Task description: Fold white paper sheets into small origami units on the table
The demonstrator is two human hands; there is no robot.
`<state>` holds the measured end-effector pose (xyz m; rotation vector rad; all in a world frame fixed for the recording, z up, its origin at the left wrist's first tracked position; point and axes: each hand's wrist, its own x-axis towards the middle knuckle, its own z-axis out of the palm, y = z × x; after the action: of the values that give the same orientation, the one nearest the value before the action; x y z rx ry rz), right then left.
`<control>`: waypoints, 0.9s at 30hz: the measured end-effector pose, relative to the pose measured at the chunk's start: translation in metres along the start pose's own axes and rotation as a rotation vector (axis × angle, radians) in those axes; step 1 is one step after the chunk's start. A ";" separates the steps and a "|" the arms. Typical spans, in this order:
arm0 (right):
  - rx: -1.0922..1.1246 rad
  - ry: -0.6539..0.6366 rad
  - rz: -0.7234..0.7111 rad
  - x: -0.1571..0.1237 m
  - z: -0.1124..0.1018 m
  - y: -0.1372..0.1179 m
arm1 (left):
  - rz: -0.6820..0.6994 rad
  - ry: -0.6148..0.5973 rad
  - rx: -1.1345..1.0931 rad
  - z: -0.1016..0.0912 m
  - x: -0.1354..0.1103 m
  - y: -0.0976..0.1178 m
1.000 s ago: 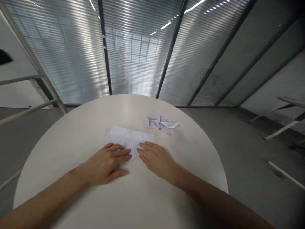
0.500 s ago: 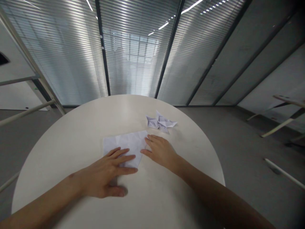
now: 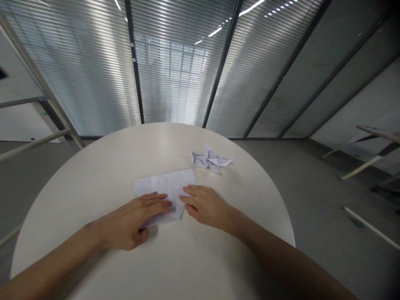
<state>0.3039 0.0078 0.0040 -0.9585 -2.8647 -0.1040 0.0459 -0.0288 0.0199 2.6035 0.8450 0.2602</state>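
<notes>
A white sheet of paper (image 3: 170, 181) with faint fold creases lies on the round table, its right side slanting in at the corners. My left hand (image 3: 133, 223) rests palm-down on its lower left part, fingers stretched out close together and the thumb bent in near the lower edge. At the paper's right edge my right hand (image 3: 208, 207) presses with its fingertips, the fingers extended. Just behind the sheet, to the right, sits a pointed folded-paper figure (image 3: 214, 160), which neither hand touches.
The white round table (image 3: 150, 146) has its curved far edge close to a glass wall with blinds (image 3: 175, 83). A pale metal frame (image 3: 34, 143) stands at the left. Another table (image 3: 378, 133) with slanted legs is at the far right.
My left hand's spread fingers have drawn together, and its thumb has pulled in. My right hand has slid slightly down and left along the paper's edge. The folded figure is unmoved.
</notes>
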 end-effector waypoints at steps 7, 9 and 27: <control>0.057 0.002 -0.014 0.003 -0.001 -0.004 | -0.163 0.346 0.018 0.005 0.001 -0.018; 0.072 -0.005 -0.030 0.004 -0.004 -0.006 | -0.204 0.483 0.112 0.010 0.004 -0.025; 0.050 0.049 0.126 0.003 -0.002 -0.025 | -0.210 0.289 0.527 0.026 0.021 -0.006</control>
<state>0.2870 -0.0108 0.0061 -1.1079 -2.7402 -0.0441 0.0672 -0.0194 -0.0054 2.9599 1.4459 0.4056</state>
